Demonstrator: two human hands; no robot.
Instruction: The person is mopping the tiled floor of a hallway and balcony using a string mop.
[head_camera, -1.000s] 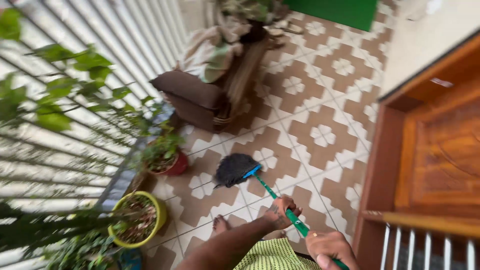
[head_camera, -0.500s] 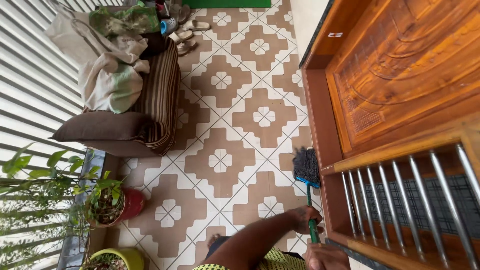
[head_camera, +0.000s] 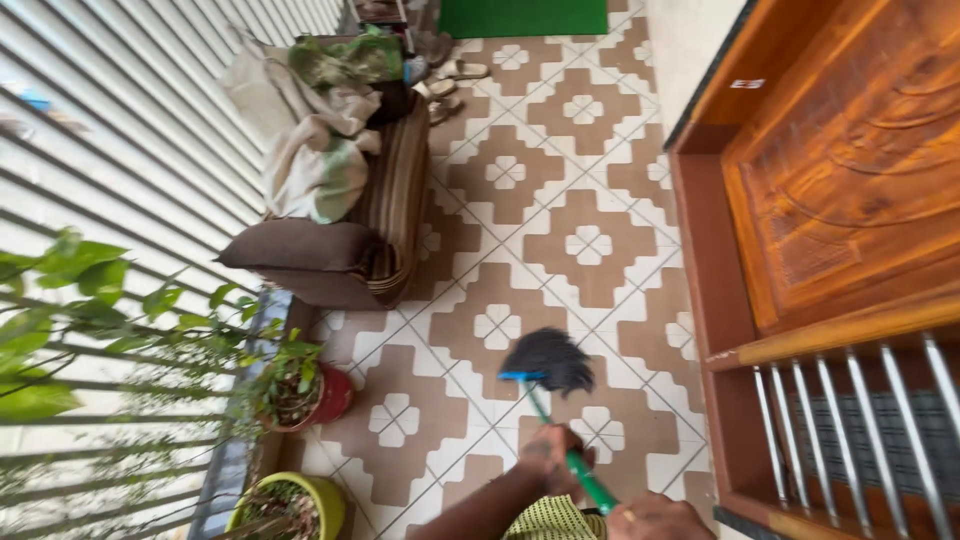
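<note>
A broom with a dark bristle head (head_camera: 549, 358), a blue collar and a green handle (head_camera: 578, 473) rests on the brown-and-white patterned floor tiles (head_camera: 590, 245). My left hand (head_camera: 549, 456) grips the handle lower down, nearer the head. My right hand (head_camera: 655, 518) holds the upper end of the handle at the bottom edge of the view. The bristles sit on the tiles in the middle of the floor, away from the wooden door.
A carved wooden door (head_camera: 840, 170) and a railing with metal bars (head_camera: 850, 420) stand on the right. A brown striped sofa (head_camera: 345, 245) with cloths is at left. A red pot (head_camera: 322, 392) and a yellow-green pot (head_camera: 300, 505) with plants sit bottom left. A green mat (head_camera: 520, 15) and sandals (head_camera: 450, 75) lie beyond.
The broom head has swept left from the foot of the door frame to the middle of the tiles. Both hands moved with the handle, and the view shifted.
</note>
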